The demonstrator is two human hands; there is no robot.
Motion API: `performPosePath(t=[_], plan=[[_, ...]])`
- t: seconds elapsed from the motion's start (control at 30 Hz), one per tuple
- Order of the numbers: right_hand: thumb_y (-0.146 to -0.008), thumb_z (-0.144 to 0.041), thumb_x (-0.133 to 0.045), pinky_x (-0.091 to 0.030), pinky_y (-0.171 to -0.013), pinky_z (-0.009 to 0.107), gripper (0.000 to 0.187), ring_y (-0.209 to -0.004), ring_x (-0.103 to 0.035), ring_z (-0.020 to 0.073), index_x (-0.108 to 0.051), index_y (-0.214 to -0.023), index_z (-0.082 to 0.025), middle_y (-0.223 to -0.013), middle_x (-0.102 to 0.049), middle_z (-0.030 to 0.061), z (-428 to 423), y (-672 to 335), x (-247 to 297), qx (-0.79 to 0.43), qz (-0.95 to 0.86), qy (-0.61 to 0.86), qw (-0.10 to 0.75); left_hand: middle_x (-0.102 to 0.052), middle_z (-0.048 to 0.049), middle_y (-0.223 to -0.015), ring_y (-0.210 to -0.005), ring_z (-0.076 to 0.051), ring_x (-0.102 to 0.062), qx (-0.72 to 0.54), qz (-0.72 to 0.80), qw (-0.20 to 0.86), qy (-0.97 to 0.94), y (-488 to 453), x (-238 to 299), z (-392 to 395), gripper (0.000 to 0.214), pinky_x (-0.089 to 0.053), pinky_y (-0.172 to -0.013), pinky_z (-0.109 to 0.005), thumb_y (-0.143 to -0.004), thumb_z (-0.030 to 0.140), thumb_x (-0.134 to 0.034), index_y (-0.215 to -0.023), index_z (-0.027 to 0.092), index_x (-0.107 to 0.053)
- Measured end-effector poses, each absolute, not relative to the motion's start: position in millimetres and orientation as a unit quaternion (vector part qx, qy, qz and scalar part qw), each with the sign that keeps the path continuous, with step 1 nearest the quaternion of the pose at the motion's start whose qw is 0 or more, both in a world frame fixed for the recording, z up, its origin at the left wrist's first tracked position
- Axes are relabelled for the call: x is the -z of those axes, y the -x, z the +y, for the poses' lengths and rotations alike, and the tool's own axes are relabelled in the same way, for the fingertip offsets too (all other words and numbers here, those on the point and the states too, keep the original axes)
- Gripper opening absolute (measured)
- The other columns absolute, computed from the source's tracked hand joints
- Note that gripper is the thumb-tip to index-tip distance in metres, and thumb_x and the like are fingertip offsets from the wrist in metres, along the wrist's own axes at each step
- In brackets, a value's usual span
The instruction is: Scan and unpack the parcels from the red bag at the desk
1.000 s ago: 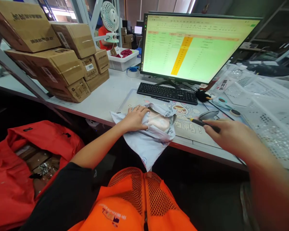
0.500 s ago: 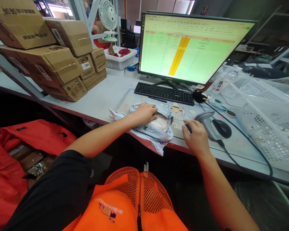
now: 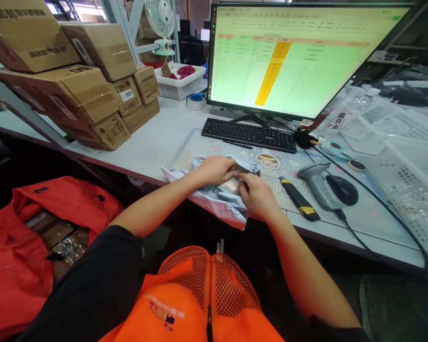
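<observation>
A white plastic mailing bag (image 3: 221,206) lies at the desk's front edge with its upper side opened, and something clear and shiny shows inside. My left hand (image 3: 217,170) is closed on the bag's far left part, fingers curled. My right hand (image 3: 257,192) grips the bag's right side, its fingertips close to those of my left hand. What lies under the fingers is partly hidden. A black and yellow utility knife (image 3: 299,198) rests on the desk mat to the right of my right hand.
A grey barcode scanner (image 3: 316,183) and a black mouse (image 3: 342,189) sit right of the knife. Behind the bag are a keyboard (image 3: 249,135) and a monitor (image 3: 296,61). Cardboard boxes (image 3: 57,95) are stacked left; white plastic baskets (image 3: 410,180) stand right. A red sack (image 3: 67,199) is below left.
My right hand has let go of the utility knife, which now lies on the mat. It has moved left onto the bag beside my left hand. The view has shifted slightly.
</observation>
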State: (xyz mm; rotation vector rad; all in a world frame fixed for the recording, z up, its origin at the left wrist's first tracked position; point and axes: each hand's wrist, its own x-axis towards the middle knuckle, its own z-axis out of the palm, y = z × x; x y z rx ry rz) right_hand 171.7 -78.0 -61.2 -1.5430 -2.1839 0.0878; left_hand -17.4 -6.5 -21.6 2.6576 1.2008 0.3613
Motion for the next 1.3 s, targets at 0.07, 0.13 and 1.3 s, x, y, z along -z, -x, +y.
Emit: performPosePath(t=[0.07, 0.13, 1.3], plan=[[-0.094, -0.019, -0.051, -0.044, -0.075, 0.035, 0.033, -0.095, -0.067, 0.0275, -0.071, -0.120, -0.020, -0.111, -0.076, 0.0107, -72.1, -170.8, 53.5, -0.058, -0.784, 0.586, 0.196, -0.077, -0.0088, -0.101, -0.096, -0.030, -0.071, -0.103, 0.405, 0.097, -0.904, 15.1, 21.7, -4.0, 0.023, -0.047, -0.078, -0.036, -0.100, 0.036, -0.054, -0.104, 0.022, -0.072], [-0.093, -0.022, -0.055, -0.039, -0.069, 0.034, 0.028, -0.085, -0.066, 0.0262, -0.073, -0.114, -0.021, -0.101, -0.078, 0.0094, -65.3, -168.1, 44.5, -0.076, -0.776, 0.607, 0.154, -0.077, -0.0097, -0.103, -0.098, -0.030, -0.072, -0.095, 0.402, 0.087, -0.907, 14.3, 22.8, -3.2, 0.026, -0.047, -0.078, -0.036, -0.102, 0.035, -0.050, -0.105, 0.022, -0.072], [-0.101, -0.056, -0.055, -0.050, -0.102, 0.057, 0.034, -0.123, -0.057, 0.0391, -0.056, -0.093, -0.023, -0.135, -0.057, 0.0191, -107.5, -168.9, 86.3, -0.018, -0.741, 0.561, 0.370, -0.074, -0.0201, -0.125, -0.123, -0.037, -0.065, 0.102, 0.425, 0.093, -0.895, 6.3, -21.3, 6.4, 0.063, -0.046, -0.105, -0.039, -0.079, 0.059, -0.081, -0.121, 0.013, -0.074]])
